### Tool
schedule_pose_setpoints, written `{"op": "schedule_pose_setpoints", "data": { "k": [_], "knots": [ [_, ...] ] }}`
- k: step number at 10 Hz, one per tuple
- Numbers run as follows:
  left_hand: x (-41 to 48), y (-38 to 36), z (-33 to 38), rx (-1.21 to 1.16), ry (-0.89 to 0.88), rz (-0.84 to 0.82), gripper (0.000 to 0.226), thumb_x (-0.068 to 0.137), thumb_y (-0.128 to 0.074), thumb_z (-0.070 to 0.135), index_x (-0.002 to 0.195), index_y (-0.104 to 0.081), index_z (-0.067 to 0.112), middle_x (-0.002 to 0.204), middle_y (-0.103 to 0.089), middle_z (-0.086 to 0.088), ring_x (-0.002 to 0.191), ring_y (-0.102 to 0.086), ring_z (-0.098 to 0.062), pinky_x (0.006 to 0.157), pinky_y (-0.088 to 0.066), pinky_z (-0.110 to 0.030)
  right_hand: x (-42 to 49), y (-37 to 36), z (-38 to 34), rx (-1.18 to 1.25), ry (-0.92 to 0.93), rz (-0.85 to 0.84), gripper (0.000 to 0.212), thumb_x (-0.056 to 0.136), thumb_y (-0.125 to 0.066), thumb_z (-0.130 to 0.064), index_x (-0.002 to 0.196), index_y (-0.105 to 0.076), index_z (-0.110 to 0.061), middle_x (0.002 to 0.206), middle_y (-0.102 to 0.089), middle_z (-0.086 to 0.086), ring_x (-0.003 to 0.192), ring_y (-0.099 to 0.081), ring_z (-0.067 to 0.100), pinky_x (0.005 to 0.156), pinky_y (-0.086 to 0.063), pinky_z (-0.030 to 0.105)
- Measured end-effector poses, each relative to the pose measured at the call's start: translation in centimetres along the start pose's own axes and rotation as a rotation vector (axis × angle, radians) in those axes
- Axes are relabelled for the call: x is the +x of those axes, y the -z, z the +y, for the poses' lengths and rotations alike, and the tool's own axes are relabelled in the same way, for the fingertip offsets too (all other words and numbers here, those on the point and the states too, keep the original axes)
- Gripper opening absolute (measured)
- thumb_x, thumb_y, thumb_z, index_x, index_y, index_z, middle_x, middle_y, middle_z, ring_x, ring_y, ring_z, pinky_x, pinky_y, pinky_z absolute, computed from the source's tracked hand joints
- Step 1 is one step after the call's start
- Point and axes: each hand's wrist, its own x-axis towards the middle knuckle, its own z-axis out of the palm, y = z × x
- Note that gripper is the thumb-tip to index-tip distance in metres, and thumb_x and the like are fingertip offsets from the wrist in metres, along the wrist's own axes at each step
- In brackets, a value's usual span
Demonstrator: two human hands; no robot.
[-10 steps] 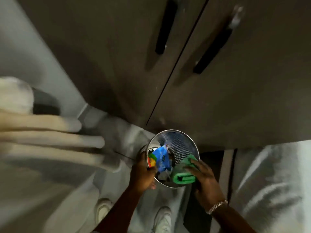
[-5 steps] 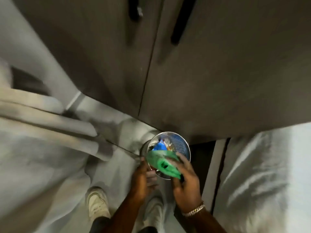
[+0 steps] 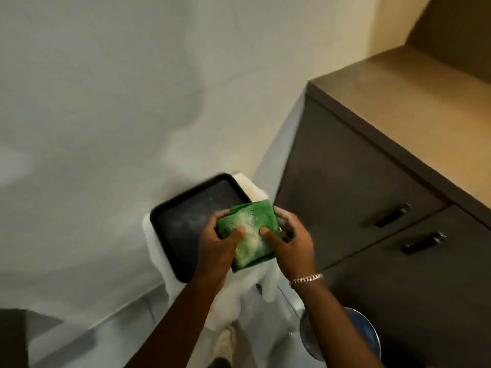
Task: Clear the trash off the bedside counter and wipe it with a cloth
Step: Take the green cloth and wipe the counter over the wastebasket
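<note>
Cloth (image 3: 248,235) over black tray (image 3: 183,221)

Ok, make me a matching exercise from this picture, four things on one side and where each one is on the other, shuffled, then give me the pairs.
Things:
1. folded green cloth
2. black rectangular tray
3. round metal waste bin
4. silver chain bracelet

Places:
A. on the right wrist
B. on the floor beside the dark cabinet
C. held between both hands
D. on white fabric, under the left hand

Pairs: 1-C, 2-D, 3-B, 4-A
</note>
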Motion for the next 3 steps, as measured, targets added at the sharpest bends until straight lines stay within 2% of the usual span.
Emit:
{"op": "schedule_pose_setpoints", "data": {
  "k": [1,2,3],
  "knots": [
    [2.9,3.4,1.6,0.24,-0.057,0.171,0.036,0.076,-0.07,0.009,0.108,-0.063,0.023,0.106,-0.067,-0.006,0.1,-0.066,-0.028,0.081,-0.056,-0.038,3.5,-5.6,-1.5,-0.12,-0.024,-0.054,0.048,0.078,-0.076,-0.002,0.122,-0.063,-0.015,0.115,-0.065,-0.004,0.108,-0.061,0.015,0.09,-0.05,0.024],
    [5.4,7.2,1.7,0.518,-0.052,0.143,0.04,0.078,-0.065,0.003,0.118,-0.062,0.007,0.114,-0.067,-0.017,0.108,-0.062,-0.033,0.088,-0.047,-0.033,4.9,-10.1,-1.7,-0.237,-0.105,-0.108,0.044,0.078,-0.073,-0.002,0.12,-0.067,-0.013,0.117,-0.07,0.005,0.107,-0.063,0.015,0.089,-0.046,0.017],
    [6.0,8.2,2.0,0.638,-0.06,0.082,0.048,0.08,-0.06,0.0,0.128,-0.055,0.003,0.13,-0.06,-0.02,0.122,-0.055,-0.034,0.104,-0.044,-0.041,4.6,-10.6,-1.4,-0.338,-0.136,-0.001,0.039,0.079,-0.071,-0.005,0.117,-0.069,-0.013,0.118,-0.072,0.006,0.11,-0.066,0.021,0.096,-0.045,0.021]
  ]
}}
